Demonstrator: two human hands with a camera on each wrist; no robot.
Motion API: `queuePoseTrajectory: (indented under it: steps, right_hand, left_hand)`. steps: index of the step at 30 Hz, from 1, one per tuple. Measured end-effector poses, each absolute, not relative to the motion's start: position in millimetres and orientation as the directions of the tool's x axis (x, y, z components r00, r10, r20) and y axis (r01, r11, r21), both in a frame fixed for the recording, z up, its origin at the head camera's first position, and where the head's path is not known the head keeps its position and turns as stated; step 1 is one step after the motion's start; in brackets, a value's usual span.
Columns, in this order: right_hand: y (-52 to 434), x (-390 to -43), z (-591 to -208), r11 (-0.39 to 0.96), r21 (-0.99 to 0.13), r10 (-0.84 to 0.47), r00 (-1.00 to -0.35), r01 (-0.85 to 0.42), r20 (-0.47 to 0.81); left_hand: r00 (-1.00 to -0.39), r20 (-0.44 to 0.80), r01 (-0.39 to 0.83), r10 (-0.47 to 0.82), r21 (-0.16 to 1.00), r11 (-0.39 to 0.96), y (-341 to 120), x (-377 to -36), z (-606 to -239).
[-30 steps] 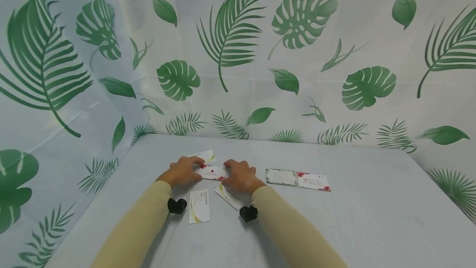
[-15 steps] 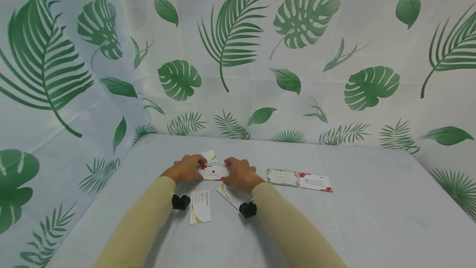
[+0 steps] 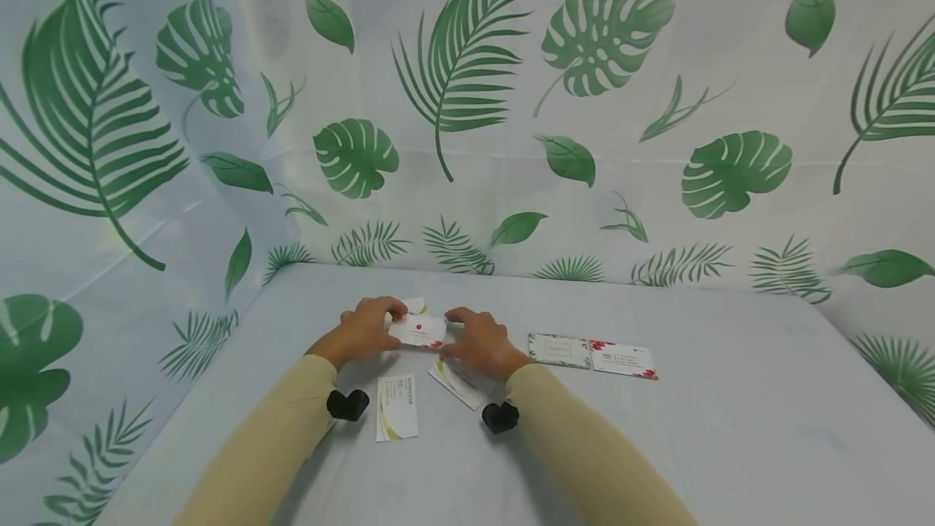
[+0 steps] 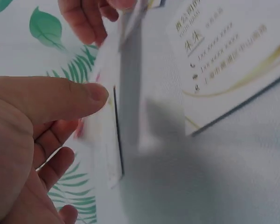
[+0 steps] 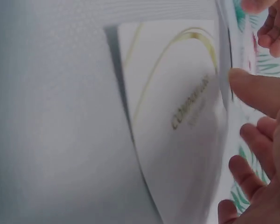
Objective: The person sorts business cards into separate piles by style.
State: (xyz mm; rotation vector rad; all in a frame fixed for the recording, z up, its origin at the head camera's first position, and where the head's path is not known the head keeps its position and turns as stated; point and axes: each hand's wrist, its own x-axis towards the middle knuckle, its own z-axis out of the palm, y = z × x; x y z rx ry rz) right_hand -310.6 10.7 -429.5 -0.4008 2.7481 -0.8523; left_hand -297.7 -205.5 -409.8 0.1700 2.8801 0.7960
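Both hands hold one white card with a red dot and red flowers (image 3: pixel 419 331), lifted a little above the table (image 3: pixel 730 428). My left hand (image 3: pixel 368 329) pinches its left end, thumb (image 4: pixel 60 95) on the card's edge (image 4: pixel 107 140). The right hand (image 3: pixel 478 339) pinches its right end, thumb (image 5: pixel 259 91) against the card's edge (image 5: pixel 226 70). Under the right hand lies a white card with a gold curve (image 3: pixel 456 384) (image 5: pixel 182 121). Another gold-curve card with printed lines (image 3: pixel 397 417) (image 4: pixel 224 60) lies near the left wrist.
A further card (image 3: pixel 415 304) peeks out behind the left hand. A green-bordered card (image 3: pixel 558 350) and a red-flowered card (image 3: pixel 622 359) lie side by side to the right. A leaf-print curtain (image 3: pixel 475 104) closes the back and left side.
The red-dot card has come up off the table between both hands, which shifted slightly towards each other. The other cards have not moved.
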Motion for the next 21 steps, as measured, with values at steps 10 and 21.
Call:
queuePoseTrajectory:
  steps: [10, 21]
  right_hand:
    - [15, -308, -419, 0.768, -0.575, -0.386, -0.92, -0.282, -0.064]
    - [-7, -295, -428, 0.83, -0.501, -0.384, -0.902, -0.245, -0.195]
  left_hand:
    - [-0.981, -0.158, 0.025, 0.113, 0.473, 0.88, -217, -303, -406]
    - [-0.976, -0.186, 0.007, 0.116, 0.502, 0.865, -228, -316, -429]
